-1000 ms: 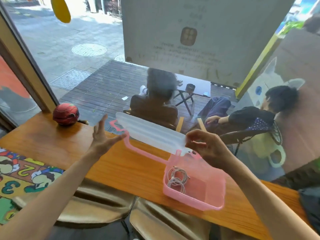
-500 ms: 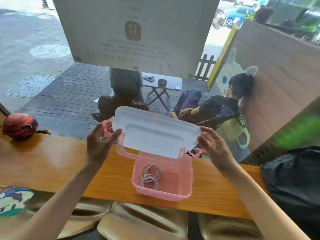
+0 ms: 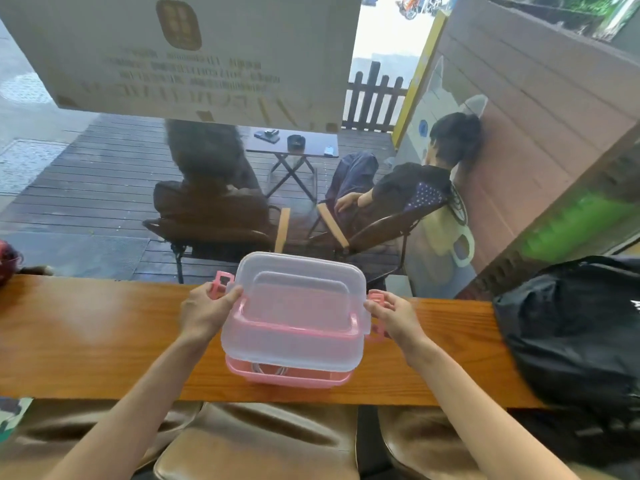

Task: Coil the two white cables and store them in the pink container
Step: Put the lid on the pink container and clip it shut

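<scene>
Pink container (image 3: 287,375) sits at the surface's (image 3: 86,341) near edge, coiled white cables (image 3: 268,370) glimpsed inside. Translucent lid (image 3: 294,306), tilted open half a second ago, now lies lowered over it, near edge not yet seated. Left hand (image 3: 204,311) and right hand (image 3: 394,317) pinch its side edges, fingers by the unlatched pink clips (image 3: 221,284); storage looks nearly complete.

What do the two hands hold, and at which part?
Both grip the clear lid: left hand at its left end, right hand at its right end.
</scene>
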